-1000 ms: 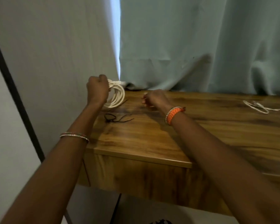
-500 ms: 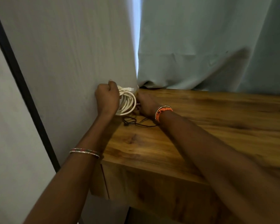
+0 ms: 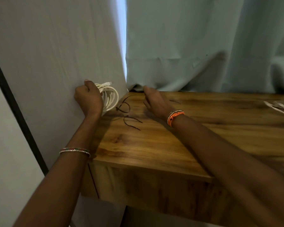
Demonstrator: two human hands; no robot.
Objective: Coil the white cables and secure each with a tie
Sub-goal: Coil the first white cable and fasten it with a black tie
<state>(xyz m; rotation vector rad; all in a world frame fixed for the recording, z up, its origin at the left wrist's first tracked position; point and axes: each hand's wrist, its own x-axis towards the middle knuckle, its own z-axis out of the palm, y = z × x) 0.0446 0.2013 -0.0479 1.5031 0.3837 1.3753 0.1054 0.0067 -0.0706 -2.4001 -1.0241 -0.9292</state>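
Observation:
My left hand [image 3: 88,99] is closed around a coiled white cable [image 3: 111,99], holding it upright at the left end of the wooden table [image 3: 154,148]; the cable's plug end sticks out above my fist. My right hand [image 3: 156,102] hovers over the back of the table by the curtain, fingertips pinched on one end of a thin dark tie [image 3: 124,104] that loops down toward the coil. Another dark tie [image 3: 132,122] lies flat on the wood in front of it. A second white cable [image 3: 279,107] lies loose at the far right.
A pale blue-green curtain [image 3: 195,46] hangs along the back and left of the table, its hem resting on the back edge. A short dark piece [image 3: 175,101] lies right of my right hand. The table's front-left corner is near my left forearm.
My right hand went from the middle of the table to the ties beside the coil, then drew back to the right with a tie end. The left hand kept hold of the coil.

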